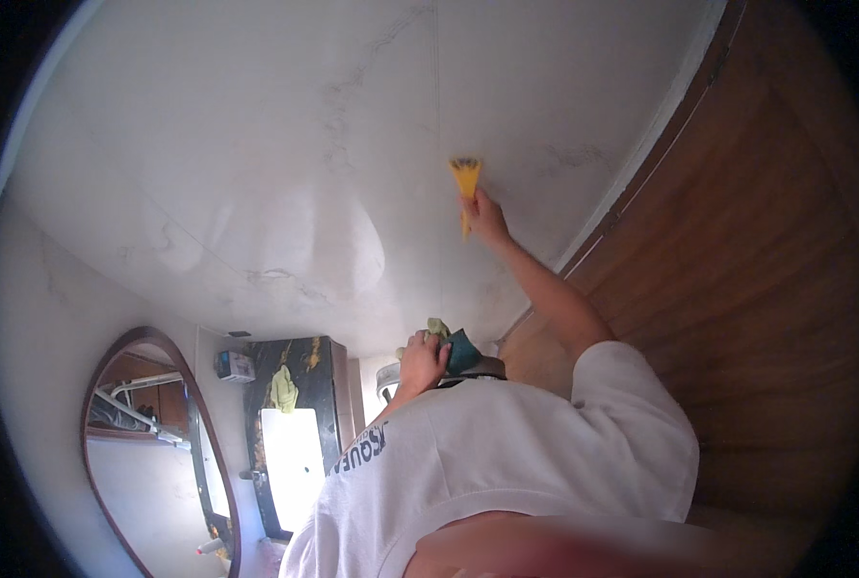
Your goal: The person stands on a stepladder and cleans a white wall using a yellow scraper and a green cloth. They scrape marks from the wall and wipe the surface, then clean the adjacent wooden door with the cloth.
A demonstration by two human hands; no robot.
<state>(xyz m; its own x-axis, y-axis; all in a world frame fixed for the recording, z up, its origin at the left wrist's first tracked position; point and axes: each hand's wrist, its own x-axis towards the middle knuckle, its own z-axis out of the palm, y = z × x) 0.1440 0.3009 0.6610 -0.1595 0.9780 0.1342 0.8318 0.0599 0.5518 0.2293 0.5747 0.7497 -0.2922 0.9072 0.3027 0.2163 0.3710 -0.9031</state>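
Note:
My right hand [486,217] is closed around the handle of a yellow brush-like tool [465,173]. Its flared end, dark at the tip and blurred by motion, points up the picture over a pale marbled panel surface [429,108]; whether it touches cannot be told. Near my chest, my left hand [424,361] holds a crumpled light green cloth [438,327] and a dark green sheet, perhaps a scouring pad [461,352]. Part of both lies hidden behind the fingers.
A brown wood-grain surface [733,289] runs along the right. At lower left are an oval framed mirror [97,462], a black marbled counter [256,361] with a white basin [292,462], a light green cloth [283,390] at its rim, and a small box [234,367].

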